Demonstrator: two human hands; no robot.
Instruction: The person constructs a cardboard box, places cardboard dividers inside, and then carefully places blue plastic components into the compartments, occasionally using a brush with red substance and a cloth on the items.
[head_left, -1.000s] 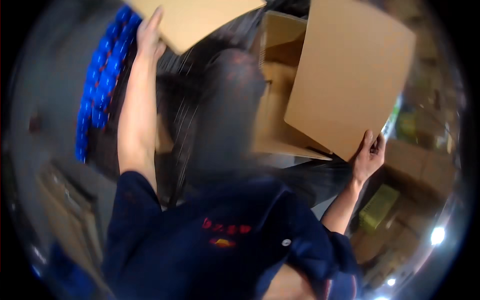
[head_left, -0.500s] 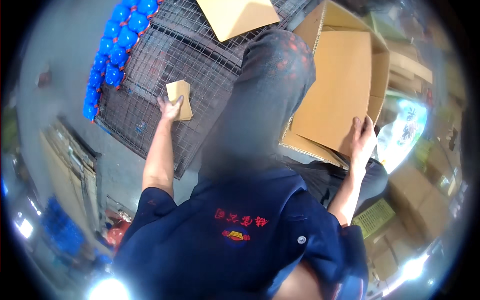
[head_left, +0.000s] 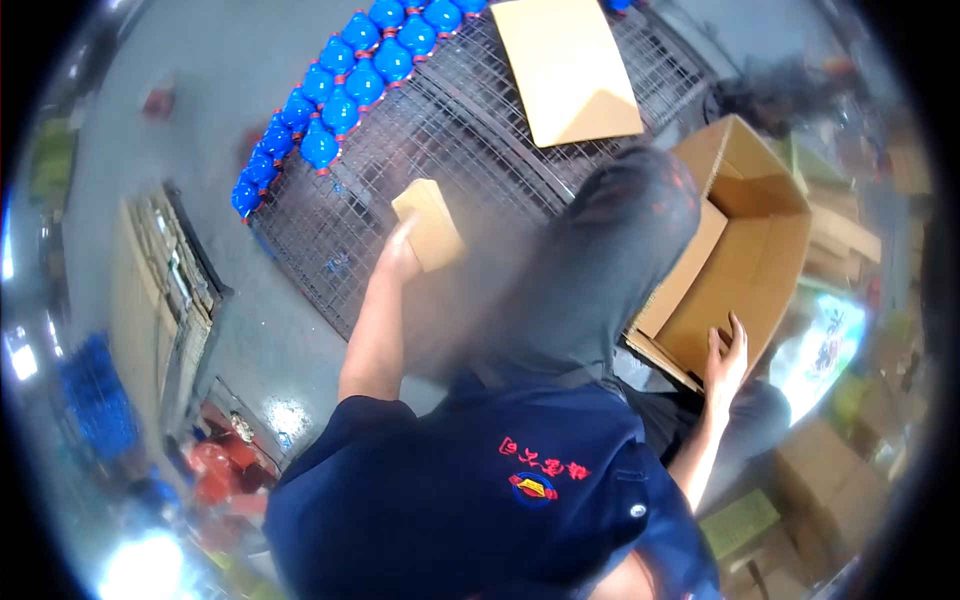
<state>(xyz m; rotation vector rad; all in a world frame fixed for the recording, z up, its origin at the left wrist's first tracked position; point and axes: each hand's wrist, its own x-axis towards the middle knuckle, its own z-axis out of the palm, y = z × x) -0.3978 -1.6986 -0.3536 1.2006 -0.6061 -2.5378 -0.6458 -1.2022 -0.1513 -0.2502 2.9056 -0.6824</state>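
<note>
My left hand (head_left: 402, 250) is closed on a small stack of tan cardboard pieces (head_left: 432, 225), held above the dark wire mesh rack (head_left: 370, 165). Over the near side of an open cardboard box (head_left: 755, 255) is my right hand (head_left: 728, 360), its fingers apart and nothing in them. Whether its fingertips touch the box wall I cannot tell. Part of a flat cardboard surface (head_left: 690, 270) shows along the box's left side, partly hidden by my leg.
Rows of glossy blue round objects with red rims (head_left: 340, 110) line the rack's far left edge. A large tan sheet (head_left: 568, 70) lies on the rack. Folded cardboard (head_left: 160, 300) leans at the left, near red items (head_left: 215, 470). A shiny plastic bag (head_left: 820, 345) sits right of the box.
The cardboard sheet that stood up in the box no longer covers its inside. My right hand has come off that sheet. My left hand has lifted the small stack from the mesh.
</note>
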